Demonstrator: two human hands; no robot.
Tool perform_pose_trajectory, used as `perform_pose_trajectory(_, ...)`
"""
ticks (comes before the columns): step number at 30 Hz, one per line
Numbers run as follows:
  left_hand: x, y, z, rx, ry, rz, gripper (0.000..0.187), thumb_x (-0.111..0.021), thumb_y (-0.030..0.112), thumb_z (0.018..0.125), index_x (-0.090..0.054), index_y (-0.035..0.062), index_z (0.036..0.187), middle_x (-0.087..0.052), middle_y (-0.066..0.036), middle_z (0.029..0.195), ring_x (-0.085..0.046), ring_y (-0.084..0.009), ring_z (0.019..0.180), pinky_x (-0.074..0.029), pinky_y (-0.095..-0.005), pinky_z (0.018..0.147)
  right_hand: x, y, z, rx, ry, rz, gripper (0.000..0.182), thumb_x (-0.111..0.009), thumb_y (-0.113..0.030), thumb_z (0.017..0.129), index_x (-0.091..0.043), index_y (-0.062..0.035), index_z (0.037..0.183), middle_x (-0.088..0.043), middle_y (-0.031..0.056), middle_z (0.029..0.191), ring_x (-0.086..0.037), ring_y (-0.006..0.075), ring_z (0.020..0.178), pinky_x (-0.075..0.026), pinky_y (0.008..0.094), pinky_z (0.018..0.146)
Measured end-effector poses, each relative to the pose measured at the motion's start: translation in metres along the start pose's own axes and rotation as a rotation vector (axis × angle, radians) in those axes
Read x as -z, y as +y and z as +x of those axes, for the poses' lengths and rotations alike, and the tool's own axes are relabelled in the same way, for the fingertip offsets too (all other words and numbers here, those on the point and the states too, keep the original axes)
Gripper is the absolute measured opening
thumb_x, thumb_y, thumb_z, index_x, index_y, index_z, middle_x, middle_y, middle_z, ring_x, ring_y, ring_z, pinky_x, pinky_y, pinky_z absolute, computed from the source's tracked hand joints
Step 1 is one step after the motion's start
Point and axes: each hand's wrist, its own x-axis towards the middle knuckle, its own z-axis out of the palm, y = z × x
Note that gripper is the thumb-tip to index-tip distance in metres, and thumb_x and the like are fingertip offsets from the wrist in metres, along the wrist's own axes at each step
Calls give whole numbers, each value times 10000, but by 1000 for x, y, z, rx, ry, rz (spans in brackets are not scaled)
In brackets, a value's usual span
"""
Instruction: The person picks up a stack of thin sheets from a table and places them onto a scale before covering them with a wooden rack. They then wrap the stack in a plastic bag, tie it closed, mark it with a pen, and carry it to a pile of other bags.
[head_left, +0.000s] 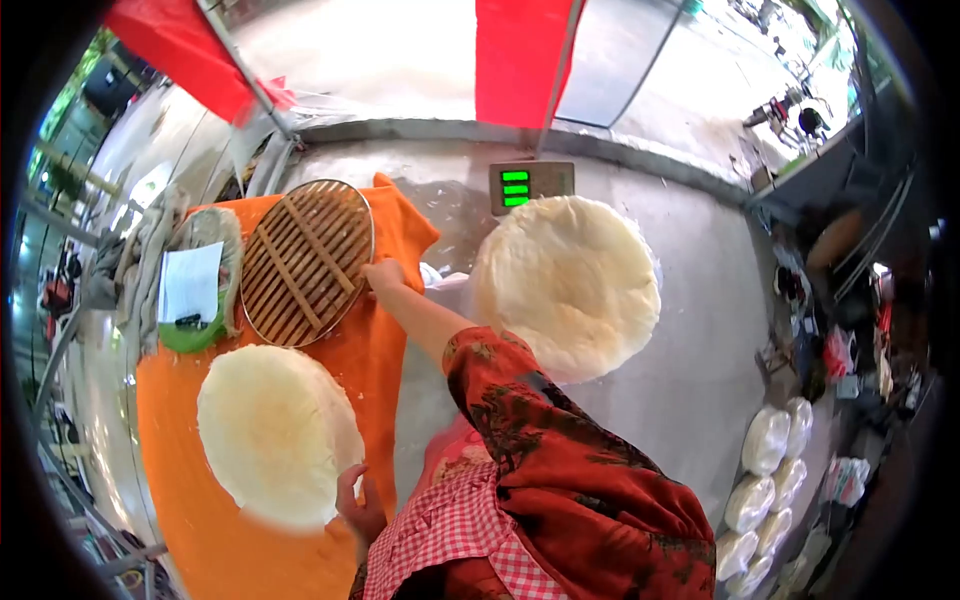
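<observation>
A round slatted wooden rack (308, 262) lies on an orange cloth (375, 400). My right hand (384, 274) reaches across to the rack's right edge, its fingers closed on the rim. Below the rack, a thick round white slab (275, 435) rests on the same cloth. My left hand (360, 500) is beside this slab's lower right edge, fingers apart and curved, holding nothing. To the right, a second large round cream-coloured slab (568, 285) sits in front of the green-lit display of a scale (532, 186), hiding most of what is under it.
A green container (192, 336) with a paper sheet (190, 283) and a small black object stands left of the rack. Several wrapped white packages (750, 502) are lined up at the lower right. Red panels (520, 60) hang beyond the table's far ledge (400, 130).
</observation>
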Motion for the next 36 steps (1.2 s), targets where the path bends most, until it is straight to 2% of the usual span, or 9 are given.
perform_pose_trajectory(2,-10,1,9,-53,-31,2,140,-574,1,850,-608,-23,984,-640,-146,951,-618,-287,886,-486,-361,827,-4,-4,4,102,-69,262,177,-675,-111,706,-624,-48,864,-636,95,803,-640,248,738,-552,410,558)
perform_pose_trajectory(7,-48,19,37,395,-224,-551,158,-552,-2,899,-586,-15,1053,-642,-95,1003,-622,-180,905,-493,-293,821,126,-93,-92,391,-525,500,151,-616,-85,803,-559,-9,921,-606,86,818,-672,247,728,-593,375,591)
perform_pose_trajectory(12,-81,44,53,501,-355,-743,181,-543,-8,909,-573,-22,1087,-635,-89,1011,-619,-162,910,-501,-288,837,335,-88,-204,369,-183,451,388,-570,-7,781,-496,-22,1161,-595,93,1048,-623,274,1041,-557,389,836)
perform_pose_trajectory(17,-135,64,70,661,-552,-1224,502,-481,387,970,-377,86,1359,-525,-105,1296,-565,-234,1109,-483,-402,910,474,3,-280,333,54,620,387,-513,55,754,-513,-35,1130,-613,74,1006,-644,240,948,-560,384,823)
perform_pose_trajectory(25,-234,127,107,640,-617,-1041,521,-586,162,917,-357,44,1369,-517,-75,1242,-523,-156,1101,-476,-297,834,551,80,-236,226,43,708,224,-554,38,791,-557,-71,986,-652,66,916,-682,233,824,-584,386,727)
perform_pose_trajectory(28,-269,87,117,582,-562,-557,475,-629,185,890,-452,34,1304,-524,-66,1178,-539,-139,1003,-478,-287,782,570,88,-196,85,76,227,225,-601,-60,829,-565,-33,1050,-664,90,951,-686,232,817,-584,345,662)
perform_pose_trajectory(30,-271,88,116,557,-469,-418,393,-660,208,870,-545,22,1196,-548,-45,1081,-554,-131,889,-480,-283,721,577,62,-183,-87,119,-833,362,-691,-150,799,-570,12,1099,-661,151,1030,-671,298,841,-550,400,699)
perform_pose_trajectory(33,-269,82,107,605,-344,-327,349,-646,215,877,-567,26,1160,-578,-37,1034,-572,-134,879,-482,-291,722,551,5,-193,457,500,-1036,502,-740,-266,772,-564,0,1159,-562,186,1242,-553,326,1134,-470,394,892)
perform_pose_trajectory(36,-277,47,101,708,-224,-345,342,-618,232,892,-569,39,1170,-595,-50,1058,-584,-150,926,-481,-305,766,501,-50,-165,1009,381,-1073,618,-733,-341,767,-530,-61,1280,-437,172,1405,-370,356,1327,-316,482,1063)
